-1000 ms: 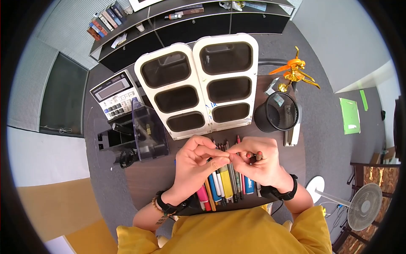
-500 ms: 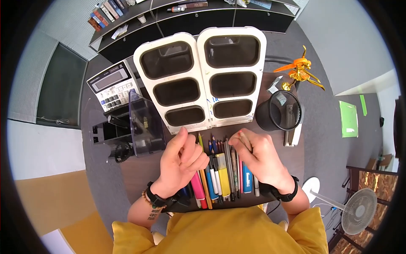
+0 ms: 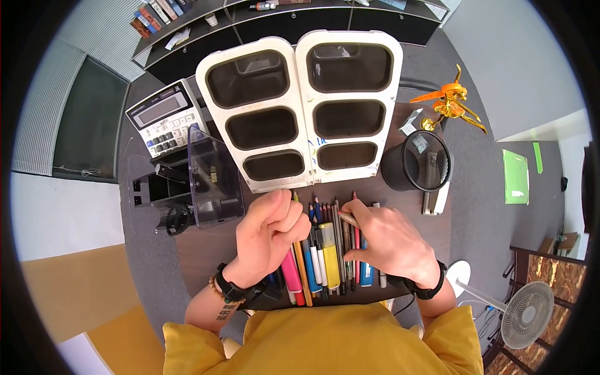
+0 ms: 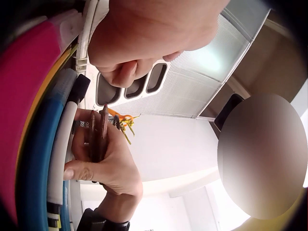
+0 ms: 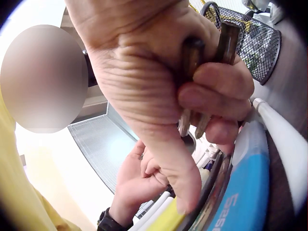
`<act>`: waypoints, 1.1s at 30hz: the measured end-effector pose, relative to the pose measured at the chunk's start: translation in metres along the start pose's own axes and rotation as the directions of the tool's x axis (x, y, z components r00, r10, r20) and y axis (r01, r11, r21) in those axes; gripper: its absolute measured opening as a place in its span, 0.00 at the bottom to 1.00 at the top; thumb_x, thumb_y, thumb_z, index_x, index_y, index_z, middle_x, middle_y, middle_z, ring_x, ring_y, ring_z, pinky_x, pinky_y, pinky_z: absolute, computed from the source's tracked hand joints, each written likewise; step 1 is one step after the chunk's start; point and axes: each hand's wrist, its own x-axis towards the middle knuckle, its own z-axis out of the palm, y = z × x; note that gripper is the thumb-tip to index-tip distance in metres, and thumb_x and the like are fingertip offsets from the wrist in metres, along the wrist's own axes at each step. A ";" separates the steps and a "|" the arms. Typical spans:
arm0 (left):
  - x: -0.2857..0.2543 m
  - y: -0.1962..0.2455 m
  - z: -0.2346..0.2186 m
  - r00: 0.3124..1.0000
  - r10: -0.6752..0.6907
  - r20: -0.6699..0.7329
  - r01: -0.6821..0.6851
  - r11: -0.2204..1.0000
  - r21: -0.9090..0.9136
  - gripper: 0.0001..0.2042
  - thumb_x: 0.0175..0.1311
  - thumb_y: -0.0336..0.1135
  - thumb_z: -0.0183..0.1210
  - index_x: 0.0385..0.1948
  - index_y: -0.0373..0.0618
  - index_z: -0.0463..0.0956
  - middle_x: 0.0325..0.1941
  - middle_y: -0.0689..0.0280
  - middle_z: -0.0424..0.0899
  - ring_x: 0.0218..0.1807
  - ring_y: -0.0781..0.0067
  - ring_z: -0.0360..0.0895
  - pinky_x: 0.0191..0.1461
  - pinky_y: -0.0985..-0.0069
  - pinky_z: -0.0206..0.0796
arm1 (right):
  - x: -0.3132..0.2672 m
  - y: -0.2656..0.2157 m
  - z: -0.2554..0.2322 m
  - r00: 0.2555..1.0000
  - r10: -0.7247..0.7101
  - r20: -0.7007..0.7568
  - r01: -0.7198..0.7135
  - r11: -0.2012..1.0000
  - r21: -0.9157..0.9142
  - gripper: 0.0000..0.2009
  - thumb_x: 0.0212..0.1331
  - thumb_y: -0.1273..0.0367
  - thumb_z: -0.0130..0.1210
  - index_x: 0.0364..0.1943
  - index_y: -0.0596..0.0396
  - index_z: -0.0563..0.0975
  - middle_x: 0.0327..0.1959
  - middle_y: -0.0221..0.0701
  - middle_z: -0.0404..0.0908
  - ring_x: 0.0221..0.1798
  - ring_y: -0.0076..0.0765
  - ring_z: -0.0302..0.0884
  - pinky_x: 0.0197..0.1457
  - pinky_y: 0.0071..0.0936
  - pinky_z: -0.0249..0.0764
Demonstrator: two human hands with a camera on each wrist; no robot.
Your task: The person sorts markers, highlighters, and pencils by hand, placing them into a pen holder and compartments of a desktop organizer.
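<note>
Two brown pencils [image 4: 103, 132] are in my right hand [image 3: 397, 240], held against the palm by its curled fingers. That hand is low over the right part of a row of pens and pencils, its thumb reaching down beside a yellow highlighter [image 3: 330, 269]. A blue highlighter [image 5: 243, 192] lies under its wrist side. Above the left part of the row, my left hand [image 3: 267, 228] is raised with fingers curled in and thumb on top; nothing shows in it. Near it lie a pink highlighter [image 3: 290, 273] and an orange pencil [image 3: 302, 275].
Behind the row stand two white frames [image 3: 305, 144] with dark recesses. A black mesh pen cup [image 3: 395, 167], a stapler [image 3: 434, 204] and a golden figurine [image 3: 451, 106] are at right. At left are a calculator [image 3: 164, 119] and a clear plastic organizer [image 3: 215, 187].
My hands, together at first, have come apart. The left has drawn leftward and curled its fingers; the right has turned palm down and lowered toward the pens, keeping the pencils.
</note>
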 end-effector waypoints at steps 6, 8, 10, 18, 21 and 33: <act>0.001 -0.001 -0.001 1.000 -0.006 0.020 0.007 0.999 -0.035 0.23 0.82 0.47 0.46 0.21 0.57 0.53 0.19 0.78 0.48 0.22 0.79 0.45 0.32 0.74 0.43 | 0.002 0.002 0.004 1.000 -0.008 0.001 0.008 0.999 -0.043 0.32 0.44 0.68 0.80 0.54 0.60 0.75 0.37 0.52 0.87 0.45 0.67 0.85 0.48 0.54 0.78; 0.001 -0.002 -0.001 1.000 -0.006 0.025 0.007 0.999 -0.041 0.23 0.83 0.47 0.45 0.20 0.57 0.53 0.19 0.78 0.48 0.22 0.79 0.45 0.32 0.74 0.43 | 0.003 0.003 0.005 1.000 -0.011 0.005 0.011 0.999 -0.049 0.32 0.44 0.68 0.80 0.54 0.60 0.75 0.36 0.52 0.87 0.44 0.67 0.85 0.48 0.54 0.78; 0.001 -0.002 -0.002 0.999 -0.003 0.032 0.005 0.999 -0.044 0.23 0.83 0.47 0.45 0.21 0.57 0.53 0.19 0.78 0.48 0.21 0.79 0.45 0.32 0.74 0.43 | 0.003 0.004 0.004 1.000 -0.013 0.009 0.014 0.998 -0.055 0.32 0.44 0.68 0.80 0.53 0.60 0.75 0.36 0.52 0.87 0.44 0.67 0.85 0.47 0.54 0.78; 0.001 -0.004 0.002 1.000 -0.005 -0.011 0.005 0.999 -0.033 0.23 0.83 0.42 0.47 0.21 0.56 0.53 0.18 0.78 0.50 0.20 0.81 0.47 0.30 0.74 0.43 | 0.005 0.006 0.002 0.999 -0.028 0.021 0.028 1.000 -0.007 0.30 0.43 0.69 0.79 0.51 0.60 0.74 0.32 0.52 0.86 0.42 0.68 0.85 0.45 0.54 0.78; 0.001 -0.005 0.008 0.998 0.000 -0.060 0.003 0.999 0.052 0.21 0.83 0.37 0.50 0.22 0.56 0.54 0.19 0.79 0.50 0.20 0.82 0.47 0.30 0.75 0.44 | 0.003 0.005 -0.002 0.997 -0.082 -0.001 0.082 0.995 0.052 0.30 0.45 0.70 0.78 0.52 0.60 0.73 0.32 0.49 0.86 0.43 0.68 0.84 0.44 0.52 0.78; 0.001 -0.006 0.008 0.999 0.046 -0.002 -0.046 0.998 0.030 0.13 0.76 0.29 0.57 0.30 0.52 0.62 0.27 0.74 0.63 0.27 0.83 0.59 0.35 0.78 0.52 | 0.007 0.004 -0.005 0.952 -0.297 -0.075 0.279 0.741 0.610 0.24 0.52 0.80 0.70 0.50 0.59 0.69 0.37 0.32 0.81 0.40 0.31 0.86 0.37 0.30 0.77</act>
